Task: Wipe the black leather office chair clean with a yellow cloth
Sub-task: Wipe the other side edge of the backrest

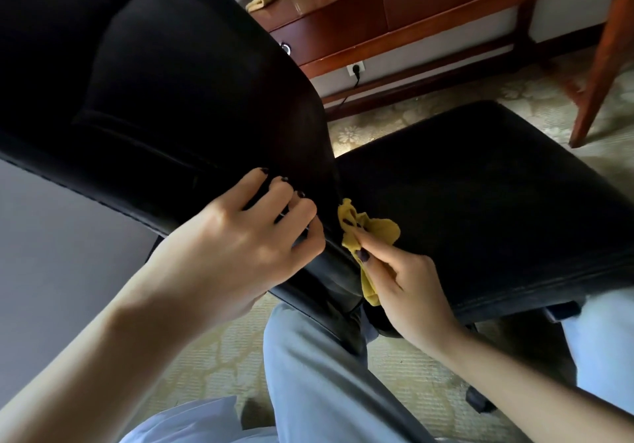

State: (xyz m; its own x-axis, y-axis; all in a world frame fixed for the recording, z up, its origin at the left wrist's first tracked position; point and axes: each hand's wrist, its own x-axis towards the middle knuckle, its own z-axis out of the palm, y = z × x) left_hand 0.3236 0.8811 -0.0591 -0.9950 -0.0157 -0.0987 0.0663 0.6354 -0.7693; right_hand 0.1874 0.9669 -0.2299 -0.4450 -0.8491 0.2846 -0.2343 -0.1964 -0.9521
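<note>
Since the yellow cloth (372, 233) was bunched at the crease where the backrest (154, 75) met the seat (480, 185) of the black leather office chair (240, 134), the step in hand was judged to be wiping that joint. For a good result, the cloth needed to be pressed into the fold and drawn along its length under firm, even pressure, with the backrest braced (a chair of this type may swivel or roll).

The left hand (260, 233) gripped the backrest's lower side edge, its fingers (295, 202) curled onto the leather. The right hand (408, 291) pinched the cloth between thumb (363, 254) and forefinger. Most of the cloth lay just beyond those fingertips, against the rear of the seat. A tail hung below the thumb, beside the backrest's edge.
</note>
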